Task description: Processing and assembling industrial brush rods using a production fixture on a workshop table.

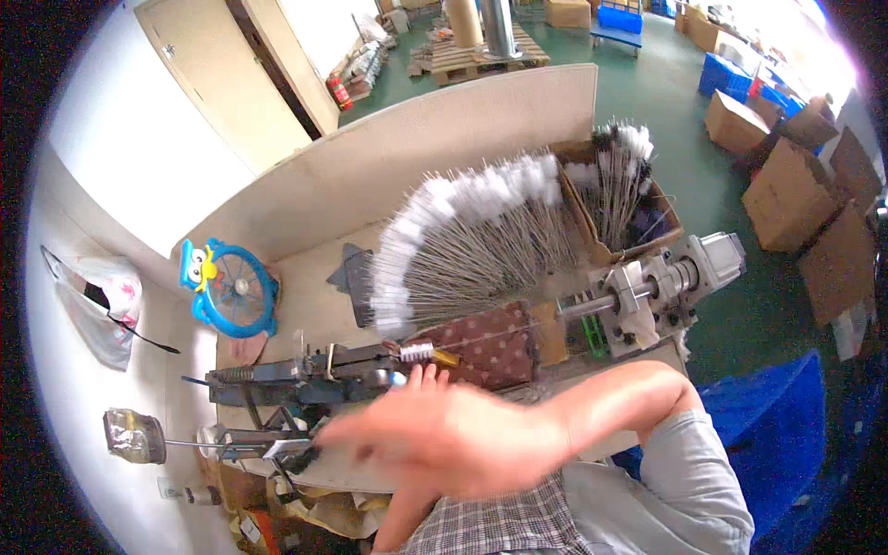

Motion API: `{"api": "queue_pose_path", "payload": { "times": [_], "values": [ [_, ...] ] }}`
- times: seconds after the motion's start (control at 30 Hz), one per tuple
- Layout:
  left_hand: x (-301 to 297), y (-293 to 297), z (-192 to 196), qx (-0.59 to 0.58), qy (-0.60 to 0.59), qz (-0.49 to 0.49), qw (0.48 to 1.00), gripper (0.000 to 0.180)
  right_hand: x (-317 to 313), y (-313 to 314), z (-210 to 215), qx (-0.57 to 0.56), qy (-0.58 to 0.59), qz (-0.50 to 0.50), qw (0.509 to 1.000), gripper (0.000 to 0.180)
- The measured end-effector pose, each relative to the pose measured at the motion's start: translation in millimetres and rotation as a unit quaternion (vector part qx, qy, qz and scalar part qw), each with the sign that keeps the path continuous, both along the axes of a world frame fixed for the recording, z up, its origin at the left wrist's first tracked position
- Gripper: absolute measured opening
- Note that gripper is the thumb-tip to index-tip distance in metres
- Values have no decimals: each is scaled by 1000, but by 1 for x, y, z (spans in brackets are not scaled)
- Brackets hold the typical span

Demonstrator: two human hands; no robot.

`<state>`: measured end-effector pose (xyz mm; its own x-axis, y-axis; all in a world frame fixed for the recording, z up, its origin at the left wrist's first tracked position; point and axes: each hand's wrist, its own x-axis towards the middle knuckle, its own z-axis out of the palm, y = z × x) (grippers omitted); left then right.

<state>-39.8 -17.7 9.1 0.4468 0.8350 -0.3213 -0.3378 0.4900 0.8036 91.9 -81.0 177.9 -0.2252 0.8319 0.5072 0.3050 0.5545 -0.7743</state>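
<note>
A small white-bristled wire brush [416, 352] lies at the right end of a dark metal machine arm [342, 359]. Its thin stem runs right toward a motorised spindle [638, 289]. Just below the bristles, fingertips of my left hand [427, 376] show close to a small blue-and-white part [398, 379]; the rest of that hand is hidden. My right hand [453, 439] crosses in front of it, above the bench edge, pointing left and smeared by motion. Whether it holds anything cannot be seen. Its fingers come nearest to a lower metal lever assembly [268, 446].
Many white-tipped wire brushes [481, 250] fan across the bench, beside a cardboard box [638, 242] of more. A brown dotted cloth [486, 347] lies under the stem. A blue fan [242, 287] stands at left; cardboard boxes [786, 194] and a blue bin [768, 444] are at right.
</note>
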Motion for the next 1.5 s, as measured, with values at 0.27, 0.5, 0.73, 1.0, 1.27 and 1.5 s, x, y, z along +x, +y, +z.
{"api": "queue_pose_path", "payload": {
  "times": [0.27, 0.5, 0.73, 1.0, 1.27, 1.5],
  "values": [
    [-130, 32, -35, -94, -46, 289, 952, 21, -66, -31, 58, -41, 179, 125, 975, 50],
    [-348, 73, -92, -36, 59, 523, 849, 35, -61, -23, 64, -14, 177, 89, 980, 60],
    [-306, 76, -83, -66, 169, 546, 818, 39, -62, -7, 41, 62, 185, 74, 978, 59],
    [-175, 22, -86, -103, -21, 249, 963, 22, 13, -3, 6, -72, 31, 23, 997, 63],
    [-1, 9, -38, -48, 73, -22, 996, 21, 57, -41, -137, -220, -261, -180, 923, 20],
    [-31, 34, 82, -304, -339, -103, 884, 38, 81, -38, -178, -264, -427, -126, 856, 9]
  ]
}}
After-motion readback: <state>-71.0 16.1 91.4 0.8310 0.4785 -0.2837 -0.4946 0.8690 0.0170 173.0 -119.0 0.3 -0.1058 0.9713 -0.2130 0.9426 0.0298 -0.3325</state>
